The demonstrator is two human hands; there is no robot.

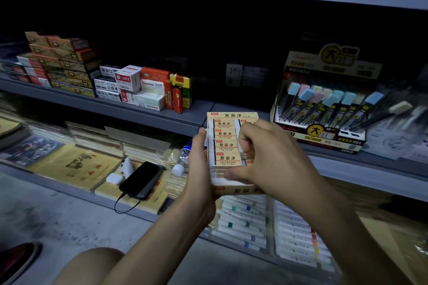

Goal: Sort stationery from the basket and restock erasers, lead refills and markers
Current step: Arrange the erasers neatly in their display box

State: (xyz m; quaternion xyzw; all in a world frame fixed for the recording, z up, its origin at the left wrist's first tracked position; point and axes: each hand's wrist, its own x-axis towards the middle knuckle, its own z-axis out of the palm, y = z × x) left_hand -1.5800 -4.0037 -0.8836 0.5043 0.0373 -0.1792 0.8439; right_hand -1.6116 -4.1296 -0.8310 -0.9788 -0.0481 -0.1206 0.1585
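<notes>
A cream box of 2B erasers (pixel 225 143) is held in mid-air in front of the grey middle shelf (pixel 162 118). My left hand (pixel 199 169) grips the box along its left side and bottom. My right hand (pixel 266 155) lies over the right half of the box, fingers curled onto the erasers inside; whether it pinches one is hidden. A display box of lead refill tubes with pastel caps (pixel 324 109) stands on the shelf to the right. Trays of white markers (pixel 245 220) lie on the lowest shelf beneath my hands.
Stacked small boxes of staples and refills (pixel 132 88) and lighters (pixel 177 97) sit on the middle shelf at left. On the lower shelf lie yellow notebooks (pixel 76 166), a black phone with cable (pixel 141 179), white earbuds case (pixel 114 178) and a water bottle (pixel 183 159).
</notes>
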